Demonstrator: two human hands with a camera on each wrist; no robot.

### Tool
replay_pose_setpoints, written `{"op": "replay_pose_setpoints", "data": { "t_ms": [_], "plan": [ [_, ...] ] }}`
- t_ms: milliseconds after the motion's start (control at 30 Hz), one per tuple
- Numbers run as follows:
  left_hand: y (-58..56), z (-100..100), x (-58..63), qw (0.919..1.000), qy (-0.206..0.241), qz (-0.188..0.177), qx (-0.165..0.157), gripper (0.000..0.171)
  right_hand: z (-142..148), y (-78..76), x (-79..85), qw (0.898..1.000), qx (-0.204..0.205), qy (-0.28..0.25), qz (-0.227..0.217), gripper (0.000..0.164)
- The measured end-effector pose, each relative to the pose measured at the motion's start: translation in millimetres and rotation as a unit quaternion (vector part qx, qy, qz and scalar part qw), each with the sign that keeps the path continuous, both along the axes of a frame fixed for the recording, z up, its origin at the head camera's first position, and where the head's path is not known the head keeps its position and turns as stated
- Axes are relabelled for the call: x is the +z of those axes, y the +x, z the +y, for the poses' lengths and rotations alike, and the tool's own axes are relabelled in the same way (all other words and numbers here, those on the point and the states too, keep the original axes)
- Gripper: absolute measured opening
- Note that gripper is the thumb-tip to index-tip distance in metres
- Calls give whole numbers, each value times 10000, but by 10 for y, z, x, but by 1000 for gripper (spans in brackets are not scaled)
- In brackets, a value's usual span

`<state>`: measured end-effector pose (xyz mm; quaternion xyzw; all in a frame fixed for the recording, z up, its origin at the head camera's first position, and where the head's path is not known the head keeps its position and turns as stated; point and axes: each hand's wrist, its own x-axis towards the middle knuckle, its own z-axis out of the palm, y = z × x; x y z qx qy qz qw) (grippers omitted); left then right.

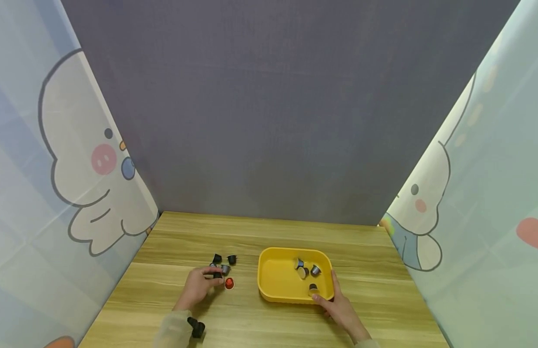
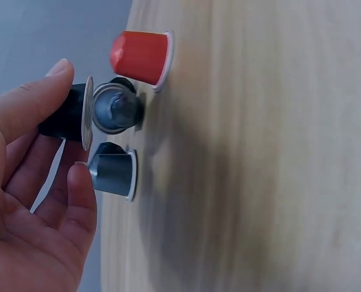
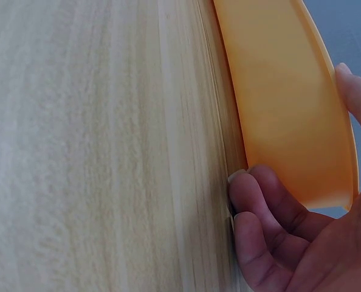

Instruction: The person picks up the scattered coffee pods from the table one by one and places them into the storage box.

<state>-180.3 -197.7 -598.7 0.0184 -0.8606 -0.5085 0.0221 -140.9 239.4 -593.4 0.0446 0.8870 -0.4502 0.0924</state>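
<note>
Between thumb and fingers, my left hand point(image 1: 196, 287) pinches a black coffee capsule point(image 2: 65, 115), its pale rim facing the table in the left wrist view. Close by stand a red capsule point(image 1: 229, 283), a grey capsule point(image 1: 225, 269) and two black capsules point(image 1: 232, 259) farther back. My right hand point(image 1: 342, 313) grips the near right corner of a yellow tray point(image 1: 275, 285), thumb at the rim and other fingers along the outside wall point(image 3: 284, 109). Several capsules point(image 1: 315, 270) lie in the tray's right half, some tipped on their sides.
The wooden table point(image 1: 234, 324) carries everything. A grey curtain point(image 1: 269, 121) rises behind its back edge, with printed cartoon sheets point(image 1: 91, 169) on both sides. A black wrist-camera mount point(image 1: 197, 328) sits by the left sleeve.
</note>
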Motion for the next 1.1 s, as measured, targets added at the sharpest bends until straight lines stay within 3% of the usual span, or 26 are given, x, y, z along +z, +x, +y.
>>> {"op": "replay_pose_setpoints", "data": {
  "t_ms": [733, 1100],
  "plan": [
    [-155, 43, 228, 9993, 313, 191, -57, 31, -6, -5, -2, 9999, -20, -54, -86, 110],
    [-272, 140, 442, 9965, 743, 196, -335, 27, -1, -9, -26, 10000, -17, -5, -43, 110]
  ]
}}
